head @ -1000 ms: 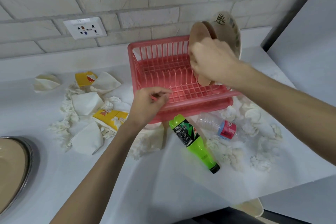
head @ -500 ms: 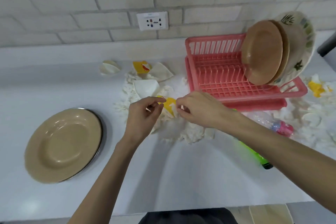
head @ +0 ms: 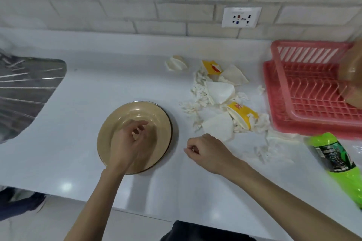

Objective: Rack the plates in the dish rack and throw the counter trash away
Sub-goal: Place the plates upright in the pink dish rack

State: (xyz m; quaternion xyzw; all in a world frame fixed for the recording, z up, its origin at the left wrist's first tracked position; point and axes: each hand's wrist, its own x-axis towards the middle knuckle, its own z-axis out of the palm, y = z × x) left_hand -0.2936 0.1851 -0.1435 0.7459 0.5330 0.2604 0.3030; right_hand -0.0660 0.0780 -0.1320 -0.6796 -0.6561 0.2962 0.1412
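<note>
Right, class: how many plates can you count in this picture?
2. One tan plate lies flat on the counter beneath the left hand; one brown plate stands in the pink dish rack at the right edge, where more may be hidden off frame.

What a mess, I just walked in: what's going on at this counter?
A person is tidying the counter. Their left hand hovers, loosely open, over a tan plate lying flat on it; the right hand is curled beside the plate, maybe pinching a scrap. A brown plate stands in the red rack. A green bottle and torn paper lie uncollected.
</note>
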